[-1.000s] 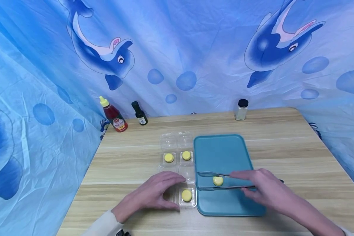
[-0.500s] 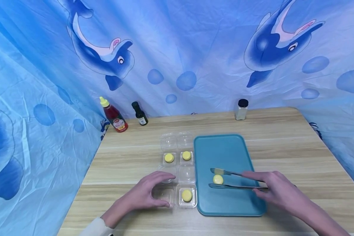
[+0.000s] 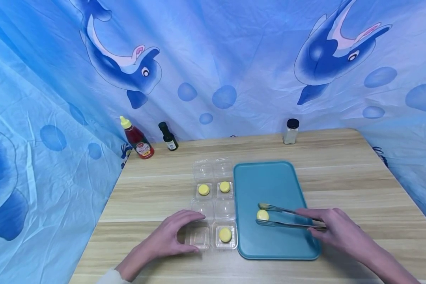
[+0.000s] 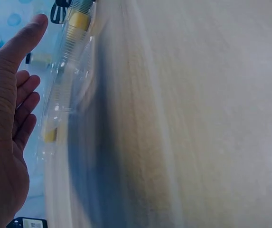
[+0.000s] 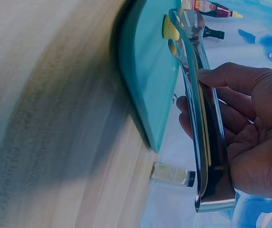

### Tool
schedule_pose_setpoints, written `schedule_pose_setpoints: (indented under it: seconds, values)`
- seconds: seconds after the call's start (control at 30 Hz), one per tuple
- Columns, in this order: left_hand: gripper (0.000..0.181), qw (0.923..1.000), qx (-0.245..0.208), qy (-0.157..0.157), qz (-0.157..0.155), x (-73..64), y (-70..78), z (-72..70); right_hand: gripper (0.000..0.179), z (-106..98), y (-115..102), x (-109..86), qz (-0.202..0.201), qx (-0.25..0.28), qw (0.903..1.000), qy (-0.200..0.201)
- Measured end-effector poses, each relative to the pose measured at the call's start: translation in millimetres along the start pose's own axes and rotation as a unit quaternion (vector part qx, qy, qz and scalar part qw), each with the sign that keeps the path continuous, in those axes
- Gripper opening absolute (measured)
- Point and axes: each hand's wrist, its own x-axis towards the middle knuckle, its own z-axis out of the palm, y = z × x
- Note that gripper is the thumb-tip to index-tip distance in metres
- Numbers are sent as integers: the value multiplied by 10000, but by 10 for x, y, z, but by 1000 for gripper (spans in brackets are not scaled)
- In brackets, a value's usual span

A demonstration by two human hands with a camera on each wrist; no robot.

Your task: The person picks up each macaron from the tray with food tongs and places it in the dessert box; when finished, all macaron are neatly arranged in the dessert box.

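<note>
Metal tongs [image 3: 287, 217] in right hand [image 3: 335, 232] straddle yellow cake [image 3: 262, 215] on tray [image 3: 269, 181].

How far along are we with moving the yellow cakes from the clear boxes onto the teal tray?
One yellow cake lies on the teal tray, and its clear box sits empty by the left hand. The right hand holds the tongs, open around that cake. Three boxed cakes remain: the near one and two farther back.

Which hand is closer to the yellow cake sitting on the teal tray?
The right hand. It holds metal tongs whose tips flank the yellow cake on the teal tray. The left hand rests farther off, at the clear plastic cake box beside the tray.
</note>
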Motion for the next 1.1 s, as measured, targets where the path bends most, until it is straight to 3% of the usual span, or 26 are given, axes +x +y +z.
schedule_pose_setpoints:
  seconds: [0.2,0.43,0.8,1.1]
  values:
    - [92,9998,-58,180,103,-65,-28,8,49,28,46,-10,-70,-2,10000,-15]
    - [95,9999,142,41,63,-105,-37,21,47,36,101,-14,-183,-14,9998,78]
    - [91,9990,372,36,246,-101,-46,36,48,48,182,-23,-345,160,9990,228]
    - [89,9983,512,55,263,-91,-56,37,48,-31,47,27,-620,309,9969,369]
